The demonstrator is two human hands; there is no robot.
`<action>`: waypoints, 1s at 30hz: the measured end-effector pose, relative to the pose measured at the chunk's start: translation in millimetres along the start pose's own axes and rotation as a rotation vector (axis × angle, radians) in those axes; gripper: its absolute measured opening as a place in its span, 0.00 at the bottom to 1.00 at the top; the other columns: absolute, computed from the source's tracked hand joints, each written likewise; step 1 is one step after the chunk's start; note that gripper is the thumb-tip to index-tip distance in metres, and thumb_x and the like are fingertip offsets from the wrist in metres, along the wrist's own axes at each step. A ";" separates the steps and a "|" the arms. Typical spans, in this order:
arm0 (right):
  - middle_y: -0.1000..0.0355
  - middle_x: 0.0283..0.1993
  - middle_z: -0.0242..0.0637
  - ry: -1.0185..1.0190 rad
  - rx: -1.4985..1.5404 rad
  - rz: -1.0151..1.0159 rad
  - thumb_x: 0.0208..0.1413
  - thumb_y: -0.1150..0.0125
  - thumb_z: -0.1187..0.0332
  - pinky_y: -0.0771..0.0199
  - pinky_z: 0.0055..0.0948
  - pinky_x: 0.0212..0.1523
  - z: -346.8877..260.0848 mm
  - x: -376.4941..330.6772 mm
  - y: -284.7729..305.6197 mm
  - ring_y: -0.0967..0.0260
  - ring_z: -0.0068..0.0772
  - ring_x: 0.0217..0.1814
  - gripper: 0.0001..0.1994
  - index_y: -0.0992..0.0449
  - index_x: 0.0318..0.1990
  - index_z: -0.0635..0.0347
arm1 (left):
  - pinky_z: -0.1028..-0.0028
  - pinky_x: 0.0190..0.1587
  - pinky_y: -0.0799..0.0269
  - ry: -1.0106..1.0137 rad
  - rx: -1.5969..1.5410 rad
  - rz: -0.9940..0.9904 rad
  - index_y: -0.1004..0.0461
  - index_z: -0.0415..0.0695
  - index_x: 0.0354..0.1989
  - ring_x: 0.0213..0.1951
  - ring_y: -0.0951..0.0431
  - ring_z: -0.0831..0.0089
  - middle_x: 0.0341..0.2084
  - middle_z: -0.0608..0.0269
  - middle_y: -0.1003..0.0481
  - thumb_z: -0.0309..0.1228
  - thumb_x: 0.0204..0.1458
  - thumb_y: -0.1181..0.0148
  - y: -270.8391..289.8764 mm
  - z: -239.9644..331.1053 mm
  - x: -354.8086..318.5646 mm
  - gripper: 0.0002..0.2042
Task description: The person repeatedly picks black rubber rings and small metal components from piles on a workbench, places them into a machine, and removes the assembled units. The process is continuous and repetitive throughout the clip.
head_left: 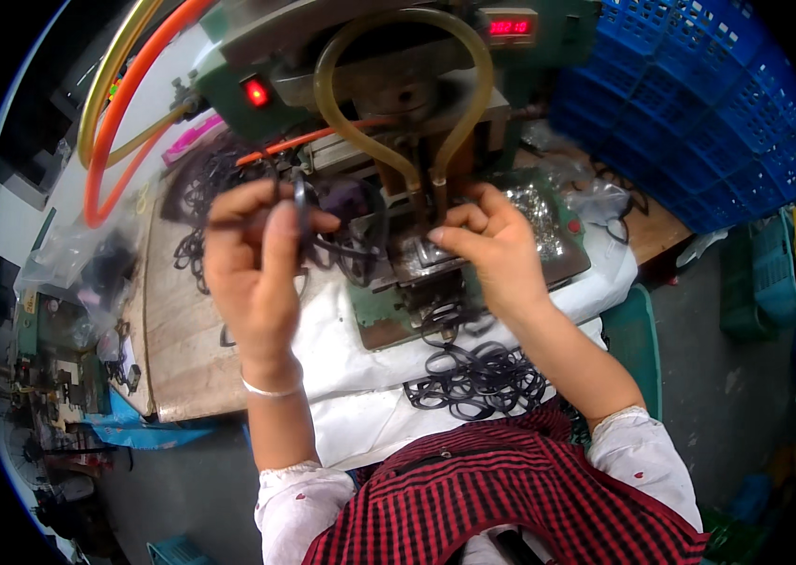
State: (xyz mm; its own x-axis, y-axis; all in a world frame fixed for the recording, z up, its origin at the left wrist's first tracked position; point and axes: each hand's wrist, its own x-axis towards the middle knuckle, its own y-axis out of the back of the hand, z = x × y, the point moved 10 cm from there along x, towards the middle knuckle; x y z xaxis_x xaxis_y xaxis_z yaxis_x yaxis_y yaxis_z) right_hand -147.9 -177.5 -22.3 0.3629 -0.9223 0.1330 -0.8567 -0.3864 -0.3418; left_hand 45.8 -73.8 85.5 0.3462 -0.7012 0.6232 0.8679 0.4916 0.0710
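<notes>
Taking the middle of my view as the clock's centre, my left grip sits between nine and ten, thumb and fingers pinching some black bands whose loops hang toward the machine; they blur and overlap, so I can't count them. My right grip is between two and three, thumb and forefinger near together at the small metal fixture; whether anything is pinched there I cannot tell. The green machine fills twelve o'clock and crowds my fingertips, with one yellowish tube looping down between my hands. Wooden desk stretches from my left wrist out to its front edge at eight, giving that arm its side room; white sheeting covers the side nearest me. Between four and five lies one tangled black pile, just left of my right forearm, its loops too interlaced to number. At two, a spread of small shiny parts borders my right hand, and beyond it the blue crates wall off that side. For markings, I see one red digital display lit at one o'clock and one glowing red switch at eleven.
</notes>
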 end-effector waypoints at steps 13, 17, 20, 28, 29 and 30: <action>0.27 0.58 0.45 0.351 -1.495 0.351 0.48 0.34 0.70 0.34 0.48 0.62 21.9 -4.7 136.4 0.40 0.49 0.70 0.08 0.20 0.36 0.61 | 0.82 0.12 0.42 1.178 -0.770 -0.473 0.32 0.38 0.51 0.09 0.36 0.77 0.16 0.52 0.25 0.37 0.69 0.56 -135.8 -73.4 -130.4 0.15; 0.24 0.47 0.44 0.440 -1.297 0.348 0.46 0.33 0.73 0.31 0.43 0.55 -5.3 2.2 137.7 0.31 0.51 0.56 0.07 0.21 0.34 0.62 | 0.82 0.13 0.43 1.155 -0.786 -0.448 0.32 0.38 0.51 0.09 0.37 0.77 0.16 0.53 0.26 0.37 0.69 0.56 -136.0 -77.8 -130.3 0.15; 0.22 0.39 0.42 0.301 -1.266 0.390 0.47 0.33 0.72 0.28 0.40 0.50 10.2 3.4 156.5 0.27 0.48 0.46 0.06 0.19 0.34 0.61 | 0.82 0.12 0.44 1.181 -0.753 -0.407 0.32 0.38 0.52 0.09 0.38 0.77 0.15 0.54 0.26 0.37 0.68 0.55 -135.1 -78.5 -134.1 0.15; 0.21 0.39 0.43 0.388 -1.230 0.385 0.53 0.39 0.72 0.26 0.37 0.46 9.1 9.7 144.1 0.24 0.45 0.41 0.07 0.17 0.38 0.62 | 0.80 0.17 0.36 1.079 -0.792 -0.422 0.32 0.40 0.50 0.16 0.29 0.75 0.24 0.52 0.22 0.38 0.69 0.55 -130.2 -83.2 -137.4 0.14; 0.21 0.38 0.42 0.364 -1.139 0.407 0.53 0.38 0.72 0.26 0.34 0.45 9.8 4.6 151.2 0.24 0.42 0.41 0.07 0.17 0.38 0.62 | 0.80 0.19 0.34 1.042 -0.798 -0.406 0.33 0.39 0.50 0.19 0.26 0.76 0.27 0.52 0.21 0.38 0.69 0.56 -126.2 -84.0 -141.5 0.14; 0.21 0.37 0.41 0.336 -1.046 0.427 0.54 0.37 0.72 0.27 0.32 0.44 10.4 -2.6 155.9 0.25 0.38 0.40 0.07 0.17 0.39 0.63 | 0.77 0.29 0.28 0.910 -0.680 -0.323 0.31 0.39 0.49 0.30 0.22 0.75 0.34 0.53 0.21 0.36 0.69 0.55 -108.1 -89.1 -142.6 0.13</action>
State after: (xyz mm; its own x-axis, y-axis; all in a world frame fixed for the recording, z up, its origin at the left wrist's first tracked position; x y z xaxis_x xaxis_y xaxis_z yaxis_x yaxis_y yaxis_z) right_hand -278.6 -235.2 -85.6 -0.0066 -0.8748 0.4845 -0.8259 0.2779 0.4906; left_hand -65.7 -73.0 -80.5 -0.0368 -0.9878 -0.1511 0.8778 0.0403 -0.4773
